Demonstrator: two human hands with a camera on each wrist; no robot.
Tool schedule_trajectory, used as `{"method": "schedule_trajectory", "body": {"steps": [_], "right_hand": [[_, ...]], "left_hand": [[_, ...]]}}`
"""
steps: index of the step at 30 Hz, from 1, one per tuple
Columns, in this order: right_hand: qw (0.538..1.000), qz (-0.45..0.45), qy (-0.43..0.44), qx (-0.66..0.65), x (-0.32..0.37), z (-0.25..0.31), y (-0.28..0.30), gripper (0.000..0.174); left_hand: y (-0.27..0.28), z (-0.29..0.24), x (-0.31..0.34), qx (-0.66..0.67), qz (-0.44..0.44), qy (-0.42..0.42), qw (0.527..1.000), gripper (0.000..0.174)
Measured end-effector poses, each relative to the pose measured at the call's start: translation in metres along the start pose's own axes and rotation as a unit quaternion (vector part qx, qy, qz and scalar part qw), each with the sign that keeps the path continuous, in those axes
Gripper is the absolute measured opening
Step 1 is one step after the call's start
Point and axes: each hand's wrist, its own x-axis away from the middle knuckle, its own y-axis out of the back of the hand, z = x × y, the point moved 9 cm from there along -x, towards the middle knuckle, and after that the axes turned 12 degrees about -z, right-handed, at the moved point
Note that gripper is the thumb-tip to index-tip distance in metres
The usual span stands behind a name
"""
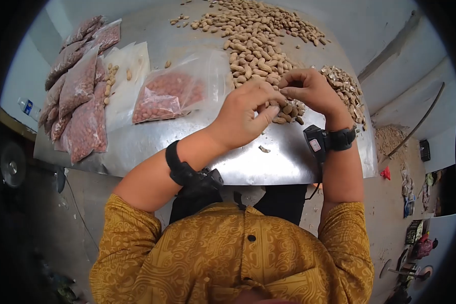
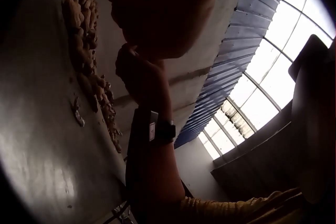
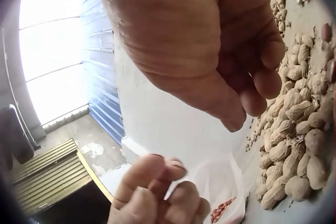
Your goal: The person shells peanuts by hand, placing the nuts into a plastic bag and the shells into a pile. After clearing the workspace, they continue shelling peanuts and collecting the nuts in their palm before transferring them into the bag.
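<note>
Both bare hands meet over the near end of a large heap of unshelled peanuts [image 1: 258,50] on a metal table. The left hand [image 1: 243,111] has bent fingers, with its thumb close to the fingertips; I cannot tell whether something small is between them. Beside it, the right hand [image 1: 311,91] points its thumb and forefinger toward the left fingers. In the right wrist view, the right hand [image 3: 210,50] has loosely curved fingers, and nothing shows between thumb and fingertips. Several peanuts [image 1: 289,112] lie just under the hands. The left wrist view shows both hands as dark shapes.
Left of the hands lies a clear bag of red shelled peanuts [image 1: 169,96]. Farther left, filled bags [image 1: 78,96] are piled beside white bags [image 1: 129,58] with loose peanuts on them. Broken shells [image 1: 344,88] form a pile at right. A shell piece [image 1: 264,149] lies near the table's front edge.
</note>
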Motion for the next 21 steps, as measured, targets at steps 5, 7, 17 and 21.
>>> {"method": "schedule_trajectory", "body": {"steps": [5, 7, 17, 21], "right_hand": [[0.999, -0.012, -0.031, 0.033, 0.009, -0.034, 0.020, 0.012], [0.998, 0.000, -0.029, 0.060, 0.014, -0.039, 0.021, 0.014], [0.978, 0.023, 0.063, 0.200, 0.013, -0.038, -0.009, 0.016], [0.980, 0.020, 0.043, 0.192, 0.012, -0.043, -0.011, 0.016]], "left_hand": [[-0.032, 0.033, 0.007, -0.168, 0.080, -0.015, 0.982, 0.025], [-0.040, 0.045, 0.011, -0.208, 0.116, 0.002, 0.971, 0.026], [-0.053, 0.063, 0.005, -0.226, 0.123, 0.012, 0.966, 0.021], [-0.050, 0.068, 0.004, -0.223, 0.106, 0.028, 0.969, 0.019]]}}
